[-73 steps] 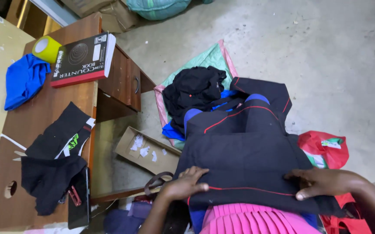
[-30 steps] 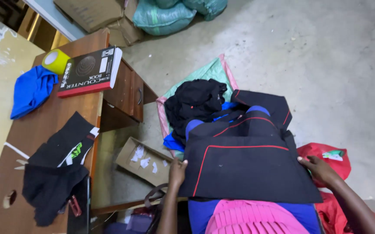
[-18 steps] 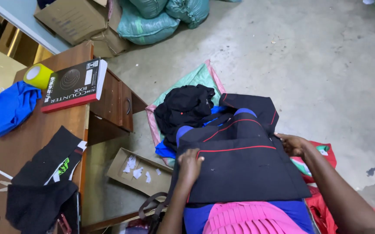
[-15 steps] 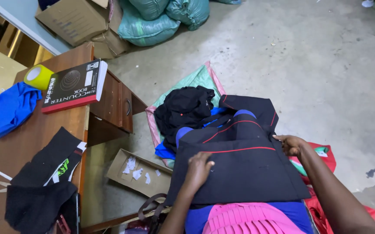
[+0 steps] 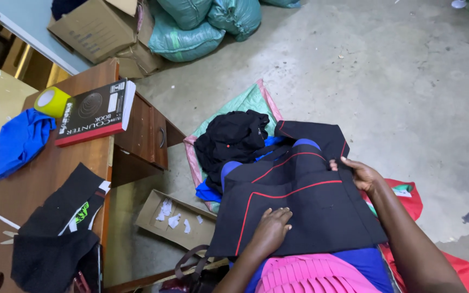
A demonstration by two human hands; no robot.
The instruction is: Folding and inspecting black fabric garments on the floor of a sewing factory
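Note:
A dark navy cloth piece with red piping (image 5: 305,209) lies spread over my lap. My left hand (image 5: 271,228) rests flat on its near left part, fingers curled loosely. At the cloth's far right edge, my right hand (image 5: 360,172) pinches the fabric. More navy and blue pieces (image 5: 299,141) lie under and beyond it. A pink pleated garment (image 5: 310,274) shows at the bottom.
A heap of black cloth (image 5: 231,138) sits on a green and pink sheet (image 5: 248,103) on the concrete floor. To the left is a wooden desk (image 5: 55,163) with a black book (image 5: 93,111), yellow tape roll (image 5: 51,101), blue cloth (image 5: 20,141) and black cloth pieces (image 5: 55,233). A flat cardboard tray (image 5: 174,220) lies below it.
The cloth was folded up shorter on my lap. My left hand moved from its left edge onto its surface, and my right hand shifted up to the far right edge.

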